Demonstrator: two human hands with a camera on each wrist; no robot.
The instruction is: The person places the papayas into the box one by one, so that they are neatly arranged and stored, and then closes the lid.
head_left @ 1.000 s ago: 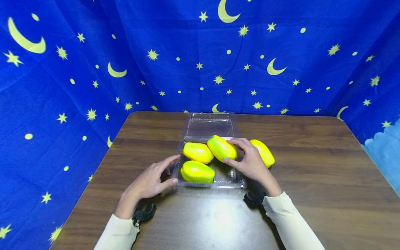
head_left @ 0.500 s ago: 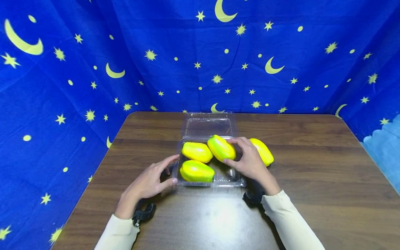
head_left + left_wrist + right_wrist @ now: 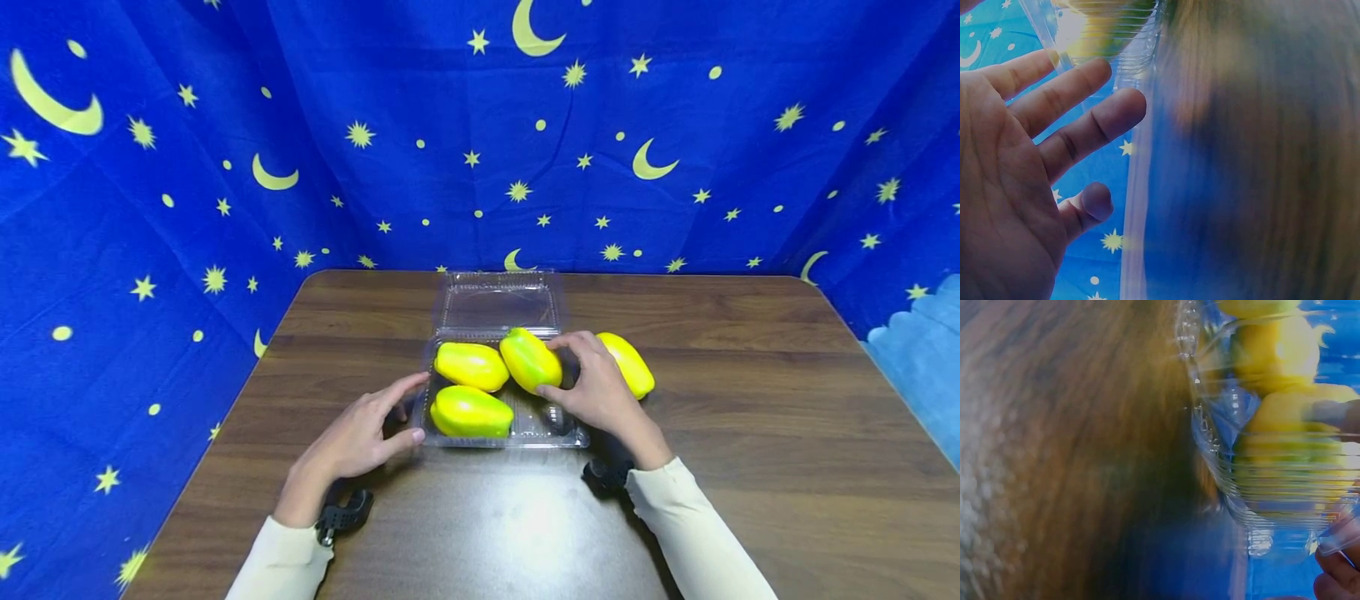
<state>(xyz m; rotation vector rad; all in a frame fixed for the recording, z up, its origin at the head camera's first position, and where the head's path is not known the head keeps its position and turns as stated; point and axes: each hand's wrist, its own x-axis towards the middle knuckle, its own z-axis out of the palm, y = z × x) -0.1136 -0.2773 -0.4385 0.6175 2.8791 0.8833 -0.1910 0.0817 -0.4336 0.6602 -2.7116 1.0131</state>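
A clear plastic clamshell box (image 3: 536, 440) lies on the table with its lid (image 3: 501, 308) folded back. Two yellow-green papayas fill its left half, one papaya (image 3: 471, 367) behind the other papaya (image 3: 471, 412). My right hand (image 3: 603, 385) holds a third papaya (image 3: 529, 360), thumb in front and fingers behind, over the back right part of the box. In the right wrist view, this papaya (image 3: 1288, 450) shows through the ribbed side wall. My left hand (image 3: 362, 435) is spread at the box's left edge; its straight fingers (image 3: 1088, 134) hold nothing.
Another papaya (image 3: 628, 367) lies on the wooden table (image 3: 750, 417), just right of the box and partly behind my right hand. Blue cloth (image 3: 420, 100) with moons and stars hangs around the back and sides of the table.
The papaya in my right hand has turned slightly, pointing more toward the back, and shifted a little toward the front. My left hand stays at the box's left edge.
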